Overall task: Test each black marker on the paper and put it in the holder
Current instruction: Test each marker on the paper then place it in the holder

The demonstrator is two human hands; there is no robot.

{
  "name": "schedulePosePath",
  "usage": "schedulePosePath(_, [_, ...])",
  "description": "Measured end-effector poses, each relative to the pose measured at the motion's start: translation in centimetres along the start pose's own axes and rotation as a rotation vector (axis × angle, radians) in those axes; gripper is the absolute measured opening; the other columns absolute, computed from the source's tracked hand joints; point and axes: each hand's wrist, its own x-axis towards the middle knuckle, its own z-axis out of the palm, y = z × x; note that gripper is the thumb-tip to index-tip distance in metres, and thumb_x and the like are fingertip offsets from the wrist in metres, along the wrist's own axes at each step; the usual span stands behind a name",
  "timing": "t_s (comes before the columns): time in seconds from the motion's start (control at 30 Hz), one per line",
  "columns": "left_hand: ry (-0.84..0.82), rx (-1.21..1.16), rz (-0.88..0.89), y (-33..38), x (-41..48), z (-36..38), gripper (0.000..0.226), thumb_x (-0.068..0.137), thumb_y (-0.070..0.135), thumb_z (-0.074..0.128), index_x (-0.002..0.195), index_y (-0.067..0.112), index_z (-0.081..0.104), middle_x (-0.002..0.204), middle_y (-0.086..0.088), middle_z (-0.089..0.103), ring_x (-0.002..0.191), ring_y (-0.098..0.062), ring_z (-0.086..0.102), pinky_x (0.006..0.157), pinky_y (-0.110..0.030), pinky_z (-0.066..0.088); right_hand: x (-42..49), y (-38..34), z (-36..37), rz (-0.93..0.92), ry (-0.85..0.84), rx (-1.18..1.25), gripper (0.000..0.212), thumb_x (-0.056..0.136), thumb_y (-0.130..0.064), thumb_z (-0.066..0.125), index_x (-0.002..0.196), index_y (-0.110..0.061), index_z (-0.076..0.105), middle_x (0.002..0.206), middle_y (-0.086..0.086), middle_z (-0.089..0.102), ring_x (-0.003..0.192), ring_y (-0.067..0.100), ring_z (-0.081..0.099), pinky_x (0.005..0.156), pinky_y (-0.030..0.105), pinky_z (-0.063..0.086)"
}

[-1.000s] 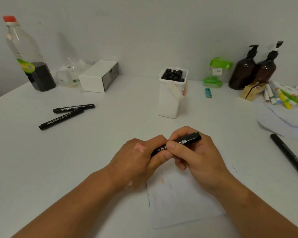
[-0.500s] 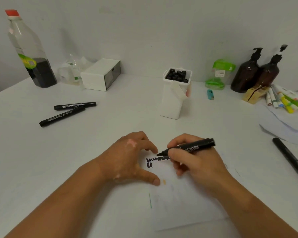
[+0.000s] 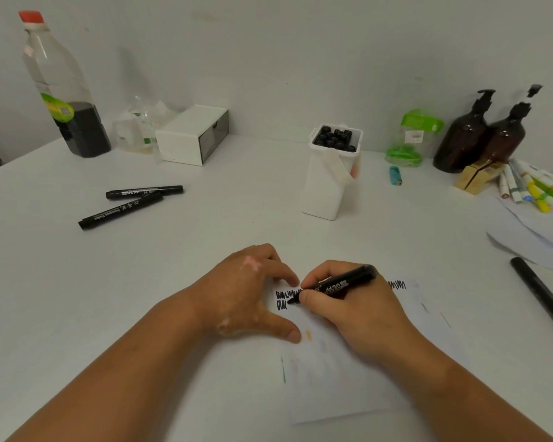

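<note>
You're scribbling on the paper (image 3: 339, 387) with the black marker (image 3: 336, 286) pinched in your right hand (image 3: 358, 311) (both hands were on it a second ago), left hand (image 3: 249, 291) spread, pinning the paper down. Ink's flowing, so the holder (image 3: 329, 186) is probably coming next.

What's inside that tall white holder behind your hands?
Markers stand in the holder; only their black ends show, packed close. Its white walls hide their barrels and anything beneath.

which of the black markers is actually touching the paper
The marker gripped in the right hand, its tip on the paper. The two markers at left and the one at the right edge lie on the table away from it.
</note>
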Motion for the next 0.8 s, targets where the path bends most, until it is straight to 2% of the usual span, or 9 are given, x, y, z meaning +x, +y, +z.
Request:
schedulePosePath(0.27, [-0.001,-0.013,-0.009,-0.3,0.1,0.2,0.075,0.052,0.075,0.079,0.117,0.042,0.064,0.105,0.021,0.051,0.095,0.004,0.052,0.08,-0.013,0.04,0.1,0.3,-0.1,0.003,0.018,-0.02,0.011,0.07,-0.04,0.075,0.08,-0.035,0.075,0.065,-0.016,0.07,0.058,-0.002,0.06,0.051,0.008,0.042])
schedulePosePath(0.6, [-0.019,0.001,-0.021,-0.3,0.1,0.1,0.075,0.052,0.075,0.079,0.117,0.043,0.062,0.105,0.022,0.05,0.097,0.003,0.051,0.084,-0.017,0.043,0.2,0.1,-0.2,0.019,0.008,-0.045,0.008,0.067,-0.035,0.07,0.075,-0.032,0.071,0.061,-0.014,0.068,0.053,0.0,0.057,0.048,0.01,0.04])
schedulePosePath(0.7, [-0.015,-0.002,-0.018,-0.3,0.1,0.1,0.075,0.052,0.076,0.078,0.118,0.043,0.062,0.104,0.023,0.05,0.096,0.006,0.05,0.082,-0.013,0.041,0.2,-0.1,-0.6,0.016,0.076,0.097,0.009,0.066,-0.034,0.068,0.073,-0.028,0.07,0.056,-0.011,0.064,0.05,0.001,0.054,0.046,0.012,0.038])
schedulePosePath(0.8, [0.038,-0.083,-0.044,-0.4,0.1,-0.2,0.064,0.061,0.07,0.078,0.117,0.045,0.059,0.103,0.022,0.053,0.092,0.004,0.051,0.077,-0.009,0.039,0.3,-0.5,-1.5,0.035,0.125,0.364,0.005,0.07,-0.026,0.069,0.072,-0.022,0.066,0.054,-0.002,0.059,0.047,0.012,0.05,0.043,0.018,0.036])
